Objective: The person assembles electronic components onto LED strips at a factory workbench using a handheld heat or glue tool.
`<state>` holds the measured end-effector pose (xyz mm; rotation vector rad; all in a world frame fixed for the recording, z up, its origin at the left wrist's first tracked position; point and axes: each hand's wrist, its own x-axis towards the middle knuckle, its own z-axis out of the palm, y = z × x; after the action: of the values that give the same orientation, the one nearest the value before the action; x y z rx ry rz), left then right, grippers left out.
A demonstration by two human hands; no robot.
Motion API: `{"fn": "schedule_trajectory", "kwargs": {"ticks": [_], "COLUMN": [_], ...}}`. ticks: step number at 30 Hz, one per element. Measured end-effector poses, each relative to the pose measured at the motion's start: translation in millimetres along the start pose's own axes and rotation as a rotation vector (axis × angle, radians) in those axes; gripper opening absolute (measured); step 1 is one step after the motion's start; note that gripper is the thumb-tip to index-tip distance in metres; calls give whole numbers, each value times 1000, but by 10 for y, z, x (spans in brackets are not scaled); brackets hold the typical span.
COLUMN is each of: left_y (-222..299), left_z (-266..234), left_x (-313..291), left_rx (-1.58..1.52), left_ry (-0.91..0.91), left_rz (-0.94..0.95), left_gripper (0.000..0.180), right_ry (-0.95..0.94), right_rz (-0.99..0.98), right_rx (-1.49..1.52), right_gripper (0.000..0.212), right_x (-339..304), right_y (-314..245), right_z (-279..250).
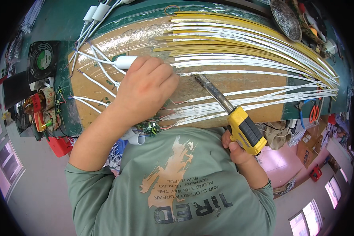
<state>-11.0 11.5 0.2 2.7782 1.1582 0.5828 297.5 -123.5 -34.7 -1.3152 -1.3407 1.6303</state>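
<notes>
White light strip lies across brown board on bench; soldering iron tip near strip's left end. Right hand, fingers wrapped round iron, beyond bench's near edge. Left hand beside strip end: fingers curled, pinch hidden, cannot tell. Open board below strip.

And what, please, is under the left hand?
Around the left hand, the brown board shows, with white cables and a white cylinder reaching the hand's edge. The area directly beneath is covered, so whatever it may hold cannot be seen.
</notes>
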Motion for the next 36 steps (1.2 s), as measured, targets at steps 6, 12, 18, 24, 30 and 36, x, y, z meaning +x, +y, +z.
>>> {"fn": "schedule_trajectory", "kwargs": {"ticks": [6, 12, 18, 24, 30, 36], "left_y": [-1, 2, 38, 76, 72, 112], "left_z": [-5, -10, -105, -153, -137, -97], "left_x": [5, 22, 87, 201, 216, 228], "left_rx": [13, 32, -152, -182, -199, -251], "left_ry": [4, -19, -79, -255, -304, -226], "left_rz": [5, 2, -206, -367, -383, -460], "left_gripper": [11, 12, 17, 10, 9, 8], "right_ry": [62, 39, 17, 18, -8, 10], "right_rz": [-10, 0, 13, 15, 30, 45], "right_rx": [89, 31, 51, 88, 26, 108], "right_gripper": [3, 3, 4, 6, 6, 6], "right_x": [12, -2, -11, -12, -10, -2], "right_y": [-20, 6, 7, 3, 7, 20], "right_z": [41, 9, 18, 15, 9, 24]}}
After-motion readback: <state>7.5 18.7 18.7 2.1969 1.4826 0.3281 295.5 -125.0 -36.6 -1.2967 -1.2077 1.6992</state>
